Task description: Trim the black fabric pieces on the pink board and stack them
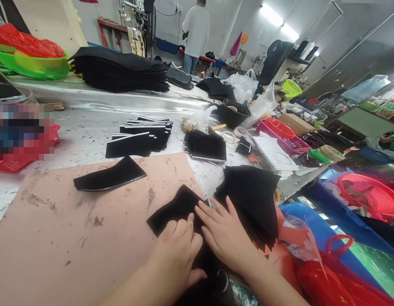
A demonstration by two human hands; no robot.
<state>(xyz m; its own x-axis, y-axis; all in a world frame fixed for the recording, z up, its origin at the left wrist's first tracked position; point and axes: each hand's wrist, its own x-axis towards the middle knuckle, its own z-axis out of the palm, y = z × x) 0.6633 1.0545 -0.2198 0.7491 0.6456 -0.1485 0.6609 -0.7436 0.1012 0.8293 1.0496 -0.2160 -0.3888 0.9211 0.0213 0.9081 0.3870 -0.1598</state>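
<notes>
A black fabric piece (180,203) lies on the pinkish board under both my hands. My left hand (179,244) is closed on its near edge, fingers curled in and thumb pointing down to the right; the fingertips are partly hidden. Flat on the right end of that piece rests my right hand (227,236), open with its fingers spread. Just beyond it sits a fanned stack of black pieces (252,199). Another black piece (109,175) with a pale lower edge lies apart on the board, farther left.
The pinkish board (56,229) covers the near table. Behind it are white-edged black strips (142,136), a second strip bundle (205,146), a black bowl (233,114) and a notebook (270,151). Blue bins (299,208) stand to the right. A person (197,32) stands far back.
</notes>
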